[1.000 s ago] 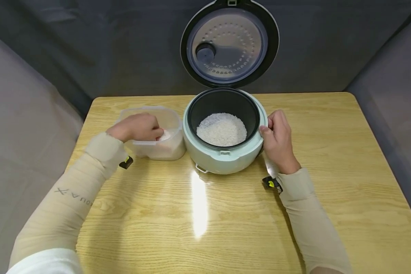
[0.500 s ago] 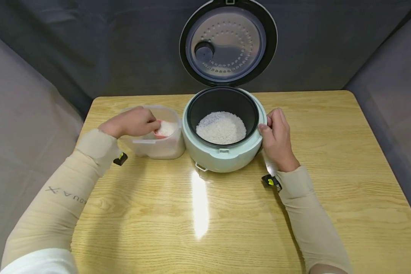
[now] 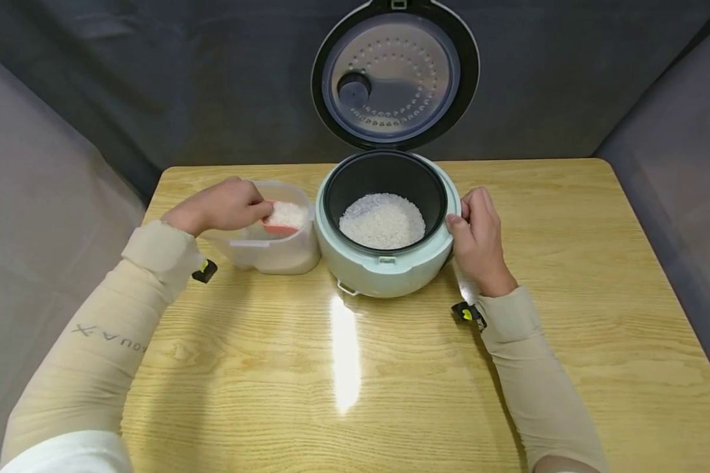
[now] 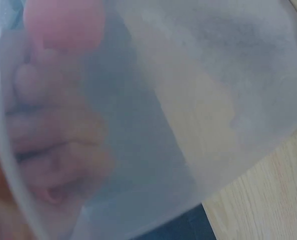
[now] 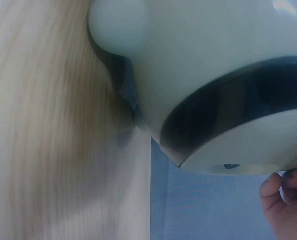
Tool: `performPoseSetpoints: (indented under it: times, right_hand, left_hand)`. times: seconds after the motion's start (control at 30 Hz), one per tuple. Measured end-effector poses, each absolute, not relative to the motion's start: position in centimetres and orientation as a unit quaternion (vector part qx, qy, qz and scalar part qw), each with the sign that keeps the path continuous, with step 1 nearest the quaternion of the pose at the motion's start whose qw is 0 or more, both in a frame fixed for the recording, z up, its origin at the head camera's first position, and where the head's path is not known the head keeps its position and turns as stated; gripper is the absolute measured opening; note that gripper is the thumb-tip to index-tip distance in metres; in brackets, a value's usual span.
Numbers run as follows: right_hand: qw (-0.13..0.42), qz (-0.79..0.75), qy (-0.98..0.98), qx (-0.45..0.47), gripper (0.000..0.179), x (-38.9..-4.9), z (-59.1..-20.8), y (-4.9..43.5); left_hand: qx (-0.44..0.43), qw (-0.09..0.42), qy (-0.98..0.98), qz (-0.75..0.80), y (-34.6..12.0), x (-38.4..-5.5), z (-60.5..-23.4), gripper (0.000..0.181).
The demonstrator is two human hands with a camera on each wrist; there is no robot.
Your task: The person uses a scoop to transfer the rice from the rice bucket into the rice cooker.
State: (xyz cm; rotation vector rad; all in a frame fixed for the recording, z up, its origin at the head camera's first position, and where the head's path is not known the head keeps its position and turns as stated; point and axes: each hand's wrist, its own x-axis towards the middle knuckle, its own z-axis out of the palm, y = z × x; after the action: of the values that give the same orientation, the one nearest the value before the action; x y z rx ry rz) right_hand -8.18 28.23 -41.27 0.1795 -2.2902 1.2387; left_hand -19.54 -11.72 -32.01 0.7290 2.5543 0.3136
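My left hand (image 3: 225, 205) pinches a pink scoop (image 3: 281, 229) heaped with white rice, over the translucent plastic container (image 3: 286, 257). Through the container's cloudy wall, the left wrist view shows the scoop (image 4: 63, 25) and my curled fingers (image 4: 58, 150), blurred. My right hand (image 3: 482, 246) grips the right side of the pale green rice cooker (image 3: 384, 279), thumb on its rim. White rice (image 3: 382, 221) lies in the black inner pot (image 3: 384, 172). In the right wrist view, fingertips (image 5: 272, 186) touch the cooker's edge (image 5: 228, 167).
The cooker's raised lid (image 3: 393, 79) stands upright behind the pot. The container sits against the cooker's left side on a wooden table (image 3: 260, 381). A dark curtain (image 3: 242, 85) hangs behind the table, with pale fabric (image 3: 41, 197) at the left.
My left hand has risen and moved slightly left, lifting the rice-filled scoop out of the rice in the container. My right hand stays on the cooker.
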Motion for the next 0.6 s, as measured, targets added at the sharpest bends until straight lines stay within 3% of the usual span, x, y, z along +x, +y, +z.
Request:
performPoseSetpoints:
  times: [0.23, 0.6]
  right_hand:
    - [0.265, 0.457, -0.846, 0.067, 0.018, -8.1, -41.3, 28.2]
    - [0.268, 0.46, -0.844, 0.066, 0.019, -8.0, -41.2, 28.1]
  left_hand:
    - [0.264, 0.182, 0.939, 0.128, -12.5, -19.3, -31.6, 0.042]
    - [0.255, 0.163, 0.94, 0.158, -13.6, -18.9, -30.8, 0.042]
